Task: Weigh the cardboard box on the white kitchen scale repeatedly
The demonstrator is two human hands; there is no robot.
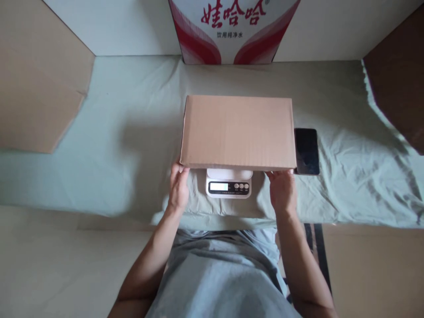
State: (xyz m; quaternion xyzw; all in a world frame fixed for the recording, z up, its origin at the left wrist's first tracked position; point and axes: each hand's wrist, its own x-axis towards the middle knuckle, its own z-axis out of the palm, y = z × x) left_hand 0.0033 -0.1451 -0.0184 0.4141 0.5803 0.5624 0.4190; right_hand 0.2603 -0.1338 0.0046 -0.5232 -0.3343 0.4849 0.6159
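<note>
A plain brown cardboard box point(238, 132) sits over a white digital kitchen scale point(212, 194), hiding most of its plate. Whether its weight rests on the scale or in my hands, I cannot tell. The scale's display is lit, but its reading is too bright to make out. My left hand point(179, 189) grips the box's near left corner, with some fingers hidden beneath it. At the near right corner, my right hand point(283, 191) holds the lower edge the same way. A black smartphone point(307, 151) lies just right of the box.
A pale green cloth point(112, 106) covers the table. Behind stands a white and red carton point(233, 44) with Chinese lettering, against a white wall. Large cardboard pieces stand at the left point(36, 79) and right point(400, 75). The table's front edge runs close to my body.
</note>
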